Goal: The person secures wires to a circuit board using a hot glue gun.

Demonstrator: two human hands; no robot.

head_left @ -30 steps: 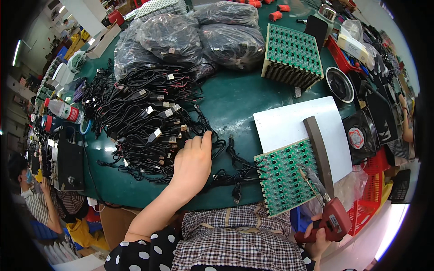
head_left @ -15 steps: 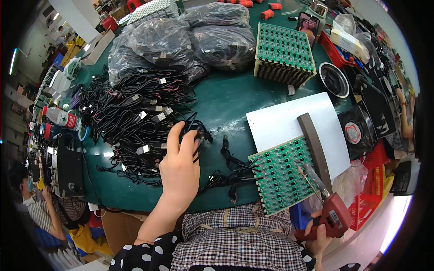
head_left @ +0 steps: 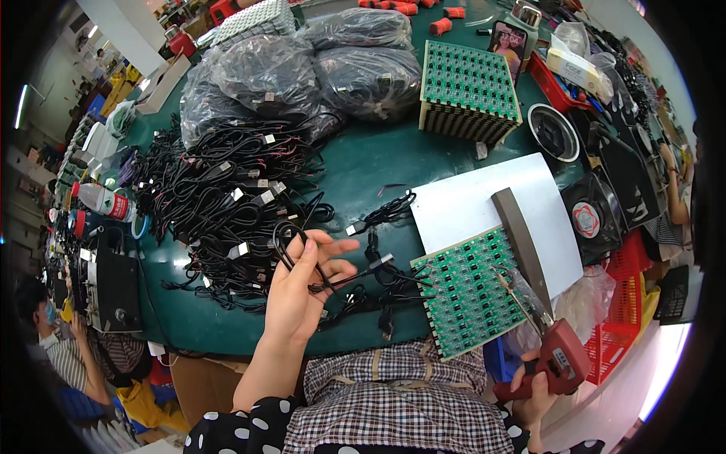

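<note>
My left hand (head_left: 291,303) has its fingers curled round a looped black USB cable (head_left: 381,262), whose metal plug points to the right. To its left spreads a big heap of black cables (head_left: 219,197). My right hand (head_left: 535,399) grips a red soldering gun (head_left: 564,359), its tip over the right part of a green circuit board panel (head_left: 465,310). Several black cables run to the panel's left edge. Another bundled cable (head_left: 386,214) lies beside the white sheet (head_left: 461,200) under the panel. A dark bar (head_left: 523,250) lies along the panel's right side.
Plastic bags of cables (head_left: 265,79) lie at the back, near a tall stack of green panels (head_left: 469,87). On the right are a round metal dish (head_left: 554,132), a small fan (head_left: 590,219) and red baskets (head_left: 616,325). A water bottle (head_left: 102,198) stands left.
My left hand has turned over and opened out from a bunch of cables; one loop stays in it. A bundled cable now lies by the white sheet. My right hand is nearly unmoved.
</note>
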